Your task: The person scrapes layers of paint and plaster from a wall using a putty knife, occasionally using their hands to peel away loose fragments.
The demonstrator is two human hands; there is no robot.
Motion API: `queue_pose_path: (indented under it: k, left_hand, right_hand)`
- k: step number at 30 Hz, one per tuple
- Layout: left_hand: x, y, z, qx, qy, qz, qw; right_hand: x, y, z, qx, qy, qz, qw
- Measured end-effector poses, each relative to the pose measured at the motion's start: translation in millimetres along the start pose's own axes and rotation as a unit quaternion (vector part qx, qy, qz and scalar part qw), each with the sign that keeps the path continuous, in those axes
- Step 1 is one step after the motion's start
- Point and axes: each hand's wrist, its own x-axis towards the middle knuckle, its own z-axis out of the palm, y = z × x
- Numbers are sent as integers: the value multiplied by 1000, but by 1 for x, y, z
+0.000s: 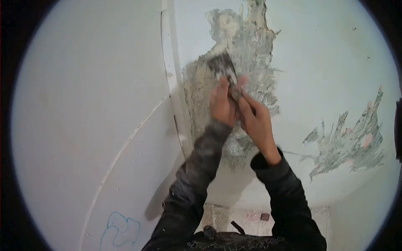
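Observation:
A putty knife (222, 65) with a dark, smeared blade lies against the scraped wall patch (255, 50), its blade pointing up and slightly left. Both of my hands are closed round its handle. My left hand (222, 102) grips near the base of the blade, fingers a little blurred. My right hand (257, 119) wraps the handle from the right side. Most of the handle is hidden by my fingers. Around the blade, the paint is gone and rough grey and yellowish plaster shows.
A second scraped patch (351, 140) marks the pale wall at the right. A vertical white trim strip (169, 54) runs along the left of the work area, beside a smooth white panel (92, 83) with a blue scribble (121, 228). A small reddish-brown block (264, 216) lies on the floor below.

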Motion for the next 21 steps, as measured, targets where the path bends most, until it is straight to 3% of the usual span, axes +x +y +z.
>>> queue_pose_path:
  k: [1,3,6,9,12,21]
  left_hand:
    - [-20,0,2,-17,1,-22,1000]
    - [-44,-10,6,-71,151,1,986]
    - [-82,-26,-23,103,168,115,974]
    - [-105,-11,-31,253,150,219,930]
    - [-121,2,-27,283,84,248,923]
    - [-139,9,-22,257,30,233,938]
  right_hand:
    - [-7,-1,-6,29,-4,36,999]
    - [-15,-1,-12,42,2,54,998]
    - [-19,-3,-19,38,-4,52,998]
    - [-27,7,-24,43,-20,76,996]
    - [-35,21,-20,55,-30,81,995]
    - [-55,35,-17,97,-65,127,985]
